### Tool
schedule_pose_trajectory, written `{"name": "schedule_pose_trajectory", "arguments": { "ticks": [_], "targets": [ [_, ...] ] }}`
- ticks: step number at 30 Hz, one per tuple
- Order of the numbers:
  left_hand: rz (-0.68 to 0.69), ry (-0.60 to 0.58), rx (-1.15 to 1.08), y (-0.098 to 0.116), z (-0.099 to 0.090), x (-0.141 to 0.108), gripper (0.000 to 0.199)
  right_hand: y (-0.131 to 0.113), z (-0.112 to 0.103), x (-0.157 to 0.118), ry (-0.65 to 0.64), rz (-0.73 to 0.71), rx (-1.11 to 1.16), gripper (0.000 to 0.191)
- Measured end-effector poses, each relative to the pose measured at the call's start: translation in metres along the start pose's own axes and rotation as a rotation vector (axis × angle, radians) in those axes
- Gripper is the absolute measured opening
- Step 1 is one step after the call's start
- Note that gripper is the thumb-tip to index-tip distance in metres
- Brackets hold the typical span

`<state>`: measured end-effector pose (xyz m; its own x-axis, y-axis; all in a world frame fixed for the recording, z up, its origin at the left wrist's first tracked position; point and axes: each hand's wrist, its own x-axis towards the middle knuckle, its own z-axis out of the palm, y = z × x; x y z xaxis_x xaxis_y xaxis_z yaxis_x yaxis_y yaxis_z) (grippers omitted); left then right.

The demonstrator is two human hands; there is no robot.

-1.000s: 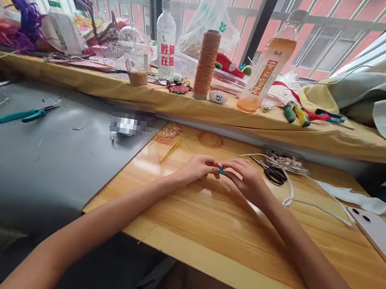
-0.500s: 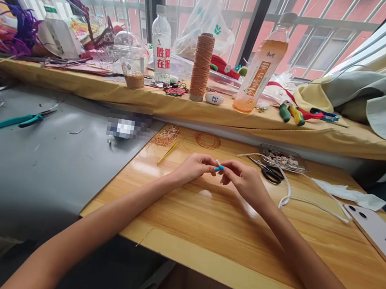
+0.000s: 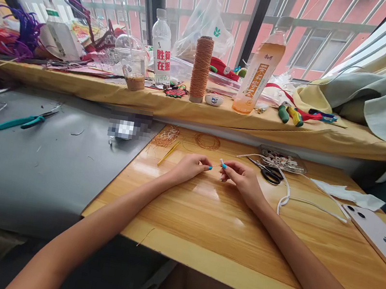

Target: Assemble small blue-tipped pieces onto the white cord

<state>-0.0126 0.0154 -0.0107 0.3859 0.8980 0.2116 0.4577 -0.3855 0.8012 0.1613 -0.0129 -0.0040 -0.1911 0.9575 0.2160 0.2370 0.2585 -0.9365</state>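
Note:
Over the wooden board, my left hand pinches one end of a thin copper-coloured strand between thumb and finger; whether it is thread or wire I cannot tell. The strand runs across a small gap to my right hand. There, thumb and fingers are closed on a short piece of white cord, whose tip sticks up. Behind the hands lies a loose coil of similar strand. Yellow tweezers and a pile of cut copper and white strands are left of it.
Black-handled scissors, a white cord, a clear tray of small pieces and a phone lie to the right. Teal pliers rest on the grey mat. A spool and bottles stand on the ledge.
My hands have drawn slightly apart; the left moved a little left. The copper-coloured strand now shows stretched between them. My right hand still holds the white piece.

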Motion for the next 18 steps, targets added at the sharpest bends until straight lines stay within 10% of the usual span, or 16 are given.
{"name": "schedule_pose_trajectory", "arguments": {
  "ticks": [18],
  "targets": [
    [-0.100,0.031,-0.564,0.005,-0.005,0.001,0.023,-0.001,0.003,0.001,-0.031,0.149,0.083,0.021]
  ]
}}
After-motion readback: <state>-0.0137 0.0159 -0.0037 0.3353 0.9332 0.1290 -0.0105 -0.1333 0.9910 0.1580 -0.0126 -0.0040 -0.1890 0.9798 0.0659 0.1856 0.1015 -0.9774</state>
